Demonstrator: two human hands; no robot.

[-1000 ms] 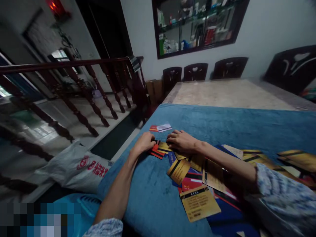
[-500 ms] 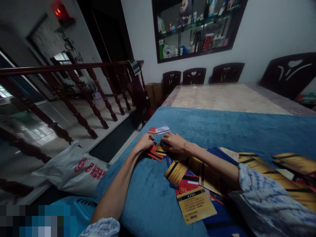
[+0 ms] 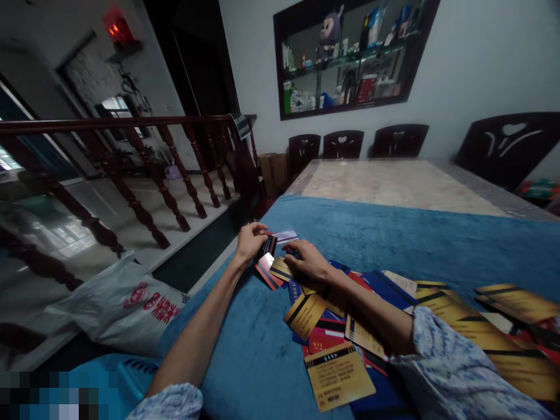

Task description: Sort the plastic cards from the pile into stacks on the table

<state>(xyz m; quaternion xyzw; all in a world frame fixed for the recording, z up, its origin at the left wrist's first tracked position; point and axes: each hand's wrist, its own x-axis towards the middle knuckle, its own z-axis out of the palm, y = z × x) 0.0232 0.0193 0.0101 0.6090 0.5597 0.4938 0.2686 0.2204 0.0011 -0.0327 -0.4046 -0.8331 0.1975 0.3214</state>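
My left hand (image 3: 250,240) is closed on a dark red card (image 3: 266,249), lifted at an angle off the blue cloth (image 3: 385,233). My right hand (image 3: 306,260) lies palm down on the near end of a spread of cards (image 3: 350,326), its fingers slightly curled on a gold card (image 3: 281,268). The cards are gold, red and blue, many with a black stripe, and they overlap across the cloth to the right. Two cards (image 3: 284,236) lie apart just beyond my hands.
The cloth covers the near part of a marble table (image 3: 394,184) with dark chairs (image 3: 343,143) along its far side. To the left are a wooden railing (image 3: 131,151), a white printed bag (image 3: 126,303) and a blue basket (image 3: 114,379). A wall cabinet (image 3: 350,52) hangs behind.
My left hand has raised a dark red card from the pile, where it earlier rested on the cards. My right hand has stayed on the cards. The view has tilted slightly upward.
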